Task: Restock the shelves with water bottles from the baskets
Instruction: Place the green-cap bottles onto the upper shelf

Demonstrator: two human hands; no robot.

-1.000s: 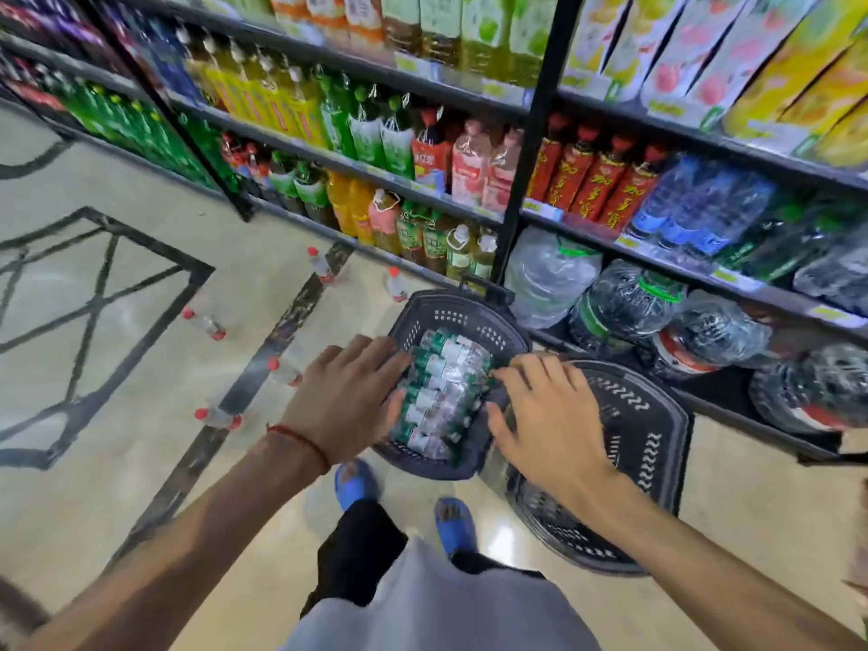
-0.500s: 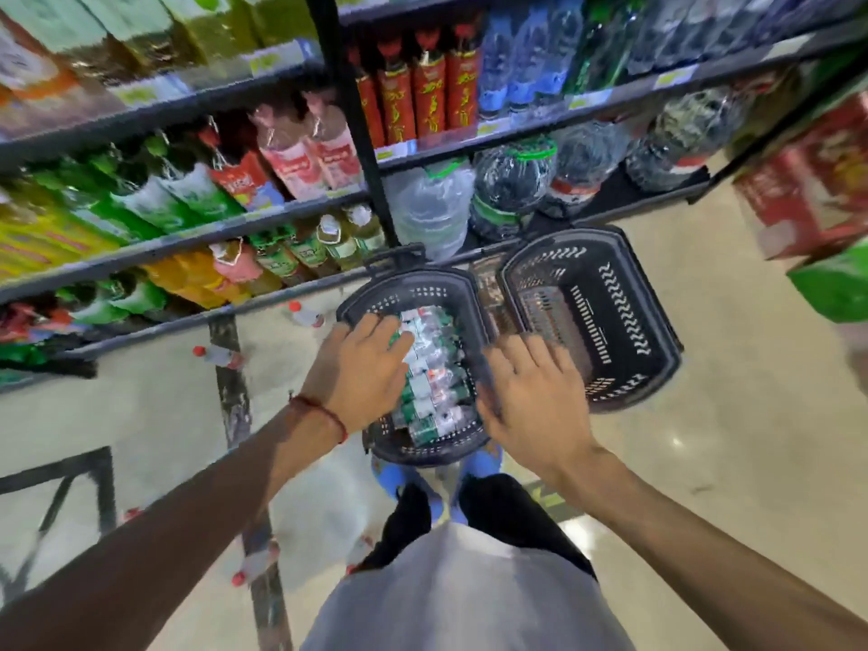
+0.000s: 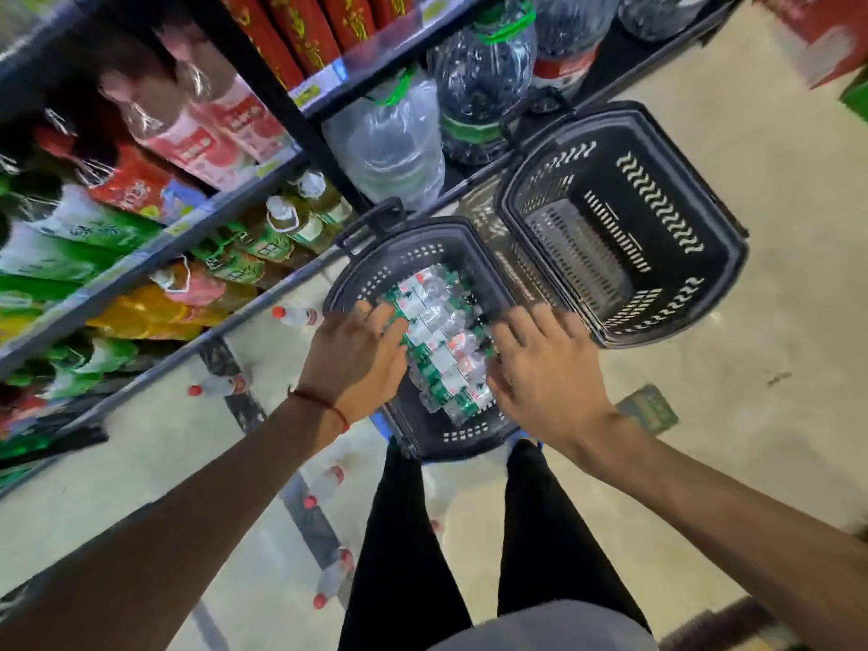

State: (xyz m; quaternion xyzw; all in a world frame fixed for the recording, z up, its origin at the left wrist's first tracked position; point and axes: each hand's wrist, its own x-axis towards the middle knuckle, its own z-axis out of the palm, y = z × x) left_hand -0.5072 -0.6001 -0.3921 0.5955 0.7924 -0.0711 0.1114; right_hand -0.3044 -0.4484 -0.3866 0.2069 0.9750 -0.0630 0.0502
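Note:
A dark plastic basket (image 3: 469, 444) sits on the floor just ahead of my feet. It holds a tight bundle of small water bottles (image 3: 441, 343) with green-and-white labels. My left hand (image 3: 357, 359) lies over the bundle's left side with its fingers bent onto the bottles. My right hand (image 3: 545, 373) grips the right side, and its fingertips dip between the bottles and the basket wall. The fingertips of both hands are partly hidden.
An empty dark basket (image 3: 704, 293) stands right of the full one. Drink shelves (image 3: 155, 256) run along the left and top, with large water jugs (image 3: 390, 148) on the bottom shelf. Red-capped bottles (image 3: 296, 316) lie scattered on the floor to the left.
The view has swung round to the right and downward, so the shelves now sit at the upper left. Both hands stay on the bottle bundle in the same hold.

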